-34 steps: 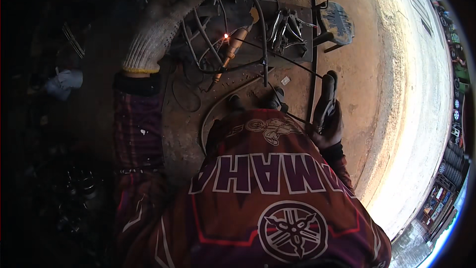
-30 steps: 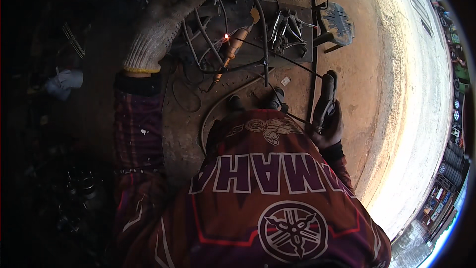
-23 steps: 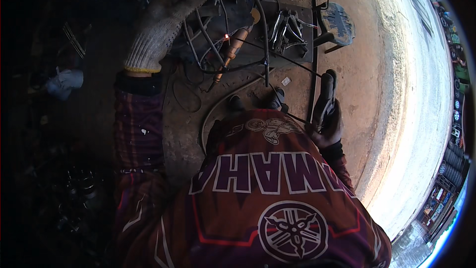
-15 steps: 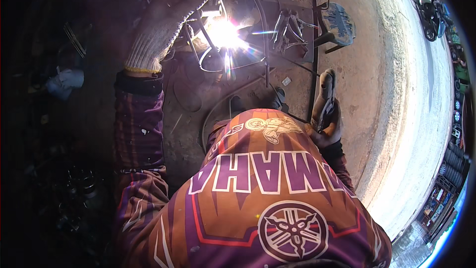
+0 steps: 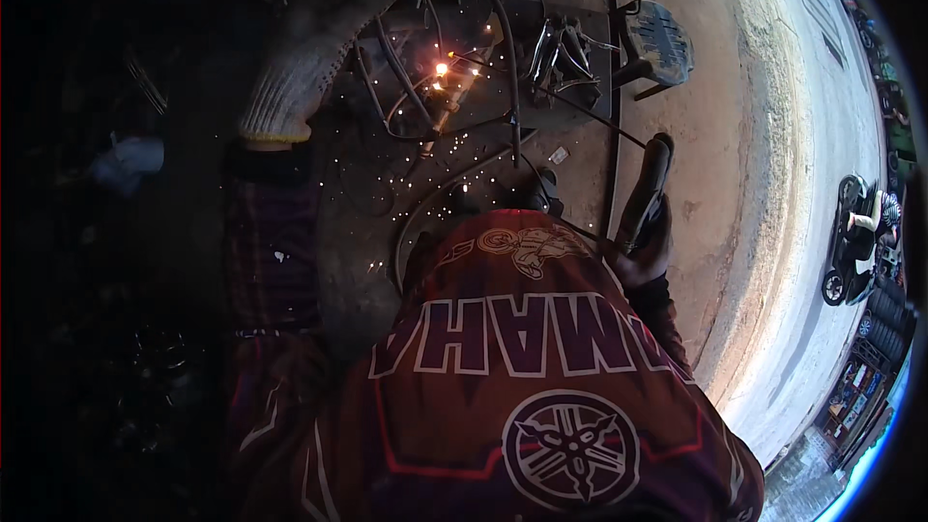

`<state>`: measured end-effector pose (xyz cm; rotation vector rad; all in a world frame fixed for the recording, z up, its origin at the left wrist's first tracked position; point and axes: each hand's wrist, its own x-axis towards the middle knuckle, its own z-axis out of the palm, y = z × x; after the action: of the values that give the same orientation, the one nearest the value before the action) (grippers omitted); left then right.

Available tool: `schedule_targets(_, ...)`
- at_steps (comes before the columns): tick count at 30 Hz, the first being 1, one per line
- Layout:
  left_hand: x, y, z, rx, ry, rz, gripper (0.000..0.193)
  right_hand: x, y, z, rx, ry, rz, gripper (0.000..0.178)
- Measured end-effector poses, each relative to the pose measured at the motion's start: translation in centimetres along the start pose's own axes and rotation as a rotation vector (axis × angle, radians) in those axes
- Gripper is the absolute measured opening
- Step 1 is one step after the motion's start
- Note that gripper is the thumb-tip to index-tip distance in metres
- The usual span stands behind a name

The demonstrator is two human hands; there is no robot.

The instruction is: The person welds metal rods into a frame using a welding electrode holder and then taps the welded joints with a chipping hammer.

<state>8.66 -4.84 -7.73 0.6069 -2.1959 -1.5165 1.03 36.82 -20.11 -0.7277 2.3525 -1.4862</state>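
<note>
At right of centre, the person's right hand [image 5: 650, 256] is closed around one long dark holder [image 5: 646, 191] with one thin dark rod [image 5: 594, 114]. At upper left, the left hand [image 5: 333, 24], in one white knitted glove [image 5: 282, 101], touches one bent dark metal-bar frame [image 5: 509, 48], upper centre; its grip cannot be told.

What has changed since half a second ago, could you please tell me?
The bright arc has shrunk to a glowing spot with scattered sparks; the electrode holder in the right hand tipped slightly right; the motorcycle is farther down the picture. The gloved left hand stays at the metal frame, and the stool hasn't moved.
</note>
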Motion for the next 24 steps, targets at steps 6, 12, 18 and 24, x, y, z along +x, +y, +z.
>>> schedule_targets(6,-1.6,1.9,-1.3,0.225,0.019,-0.025,0.04,-0.2,1.1,0.0,-0.006,0.036,-0.04,0.104)
schedule_targets(12,-2.0,1.1,-1.4,0.053,0.091,-0.137,0.041,-0.1,2.2,-0.3,-0.022,-0.003,-0.019,0.108)
schedule_targets(18,-2.4,-1.3,-3.0,-0.282,0.077,-0.345,0.062,0.0,2.6,-0.3,-0.037,0.013,0.012,0.108)
schedule_targets(24,-3.9,-2.1,-3.7,-0.354,0.064,-0.231,0.065,0.3,2.8,-0.5,-0.123,0.0,-0.007,0.108)
